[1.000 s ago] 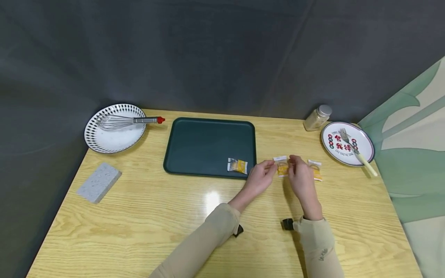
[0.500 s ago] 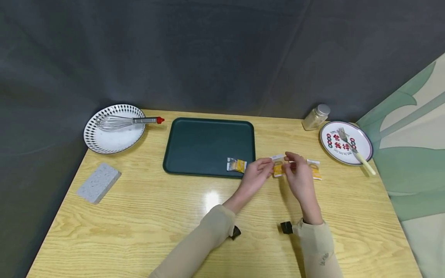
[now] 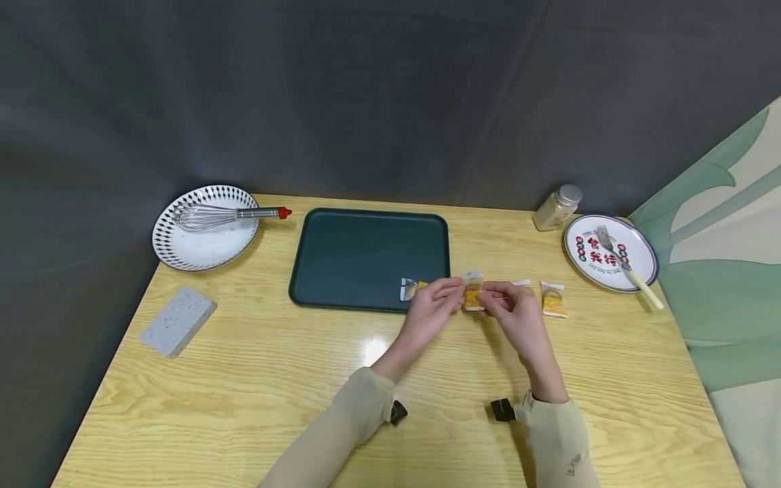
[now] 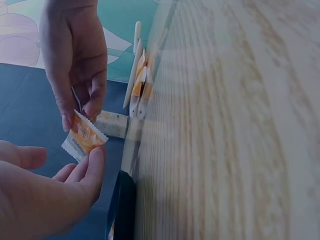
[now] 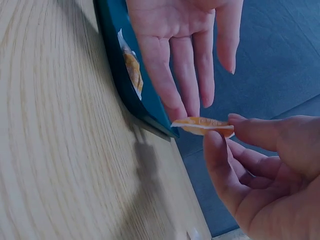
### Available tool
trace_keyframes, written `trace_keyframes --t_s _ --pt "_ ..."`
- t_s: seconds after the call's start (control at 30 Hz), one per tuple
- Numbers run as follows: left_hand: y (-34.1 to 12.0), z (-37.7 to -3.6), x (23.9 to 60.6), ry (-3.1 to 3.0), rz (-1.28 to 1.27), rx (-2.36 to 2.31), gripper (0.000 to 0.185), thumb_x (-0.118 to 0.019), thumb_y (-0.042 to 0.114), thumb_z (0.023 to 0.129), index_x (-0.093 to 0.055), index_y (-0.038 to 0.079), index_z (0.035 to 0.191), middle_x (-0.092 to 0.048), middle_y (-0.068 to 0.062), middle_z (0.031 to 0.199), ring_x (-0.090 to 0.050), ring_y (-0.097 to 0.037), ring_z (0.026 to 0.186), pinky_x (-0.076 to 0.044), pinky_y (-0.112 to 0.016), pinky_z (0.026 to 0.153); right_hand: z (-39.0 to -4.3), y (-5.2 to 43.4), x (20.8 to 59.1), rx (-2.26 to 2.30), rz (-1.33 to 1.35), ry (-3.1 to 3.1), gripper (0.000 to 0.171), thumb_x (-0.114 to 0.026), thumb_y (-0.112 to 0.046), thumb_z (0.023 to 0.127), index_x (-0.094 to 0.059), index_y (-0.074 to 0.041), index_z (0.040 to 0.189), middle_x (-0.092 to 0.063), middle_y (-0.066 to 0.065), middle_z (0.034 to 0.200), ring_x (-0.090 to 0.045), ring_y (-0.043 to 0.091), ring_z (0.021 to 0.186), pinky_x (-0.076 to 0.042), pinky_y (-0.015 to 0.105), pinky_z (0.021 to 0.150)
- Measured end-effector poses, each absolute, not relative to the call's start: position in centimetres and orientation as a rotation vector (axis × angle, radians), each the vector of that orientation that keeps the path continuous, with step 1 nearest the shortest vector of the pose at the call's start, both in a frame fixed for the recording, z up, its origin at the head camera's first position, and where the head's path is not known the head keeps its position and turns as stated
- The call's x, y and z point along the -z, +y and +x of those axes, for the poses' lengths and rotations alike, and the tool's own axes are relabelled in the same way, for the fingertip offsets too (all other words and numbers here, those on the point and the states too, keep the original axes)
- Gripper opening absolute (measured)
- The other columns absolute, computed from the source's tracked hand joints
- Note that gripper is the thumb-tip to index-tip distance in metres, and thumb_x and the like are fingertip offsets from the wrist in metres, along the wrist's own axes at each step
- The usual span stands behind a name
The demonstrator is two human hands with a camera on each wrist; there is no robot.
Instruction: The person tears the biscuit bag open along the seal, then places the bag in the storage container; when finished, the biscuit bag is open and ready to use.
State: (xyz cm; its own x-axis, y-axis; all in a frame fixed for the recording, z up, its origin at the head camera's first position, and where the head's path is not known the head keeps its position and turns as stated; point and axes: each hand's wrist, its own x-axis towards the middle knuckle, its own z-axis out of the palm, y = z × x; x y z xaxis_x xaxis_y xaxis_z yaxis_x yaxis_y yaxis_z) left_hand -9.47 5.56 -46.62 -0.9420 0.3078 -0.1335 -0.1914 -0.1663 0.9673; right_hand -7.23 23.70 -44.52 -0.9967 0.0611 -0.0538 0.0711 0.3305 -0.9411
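sponge (image 3: 177, 320): grey, speckled, rough-looking slab, way left of both hands on the glossy wood-grain table (image 3: 256, 400)
patterned plate (image 3: 206, 228): round, white, black triangle rim, wire whisk (image 3: 226, 215) with a red tip lying across it
tray (image 3: 366, 257): dark green plastic, rounded corners; one crinkly packet on tray (image 3: 411, 289) sits right by the left fingertips
left hand (image 3: 430, 313): thumb and forefinger pinch the left edge of the held packet (image 3: 473, 299), other fingers fairly straight
held packet: small yellow-orange sachet, zigzag-cut ends, up off the table between both hands
right hand (image 3: 512, 317): fingers curled, pinching its right edge
spare packet (image 3: 553, 299): same kind, flat, just right of the right hand
jar (image 3: 558, 206) and printed plate (image 3: 609, 252) with a fork (image 3: 622, 263): far right
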Motion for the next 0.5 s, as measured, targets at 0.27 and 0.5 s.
trace_keyframes --t_s 0.27,0.5 --pt "4.7 -9.7 46.4 1.851 0.218 -2.175 0.031 -0.063 0.008 0.109 -0.066 -0.011 0.134 -0.073 -0.026 0.123 -0.073 -0.038 0.109 -0.058 -0.053 0.097 -6.4 23.4 44.2 1.845 0.159 2.497 0.021 -0.067 0.008 0.103 -0.066 0.022 0.118 -0.074 0.029 0.098 -0.072 0.007 0.073 -0.064 0.029 0.071" --pt "4.2 -10.6 46.7 1.916 0.218 -2.135 0.028 -0.069 0.009 0.107 -0.072 -0.011 0.125 -0.075 -0.019 0.113 -0.074 -0.017 0.100 -0.062 -0.032 0.087 -5.5 22.1 43.5 1.845 0.113 2.439 0.018 -0.068 0.008 0.102 -0.068 0.018 0.117 -0.075 0.026 0.096 -0.074 0.010 0.072 -0.064 0.033 0.072"
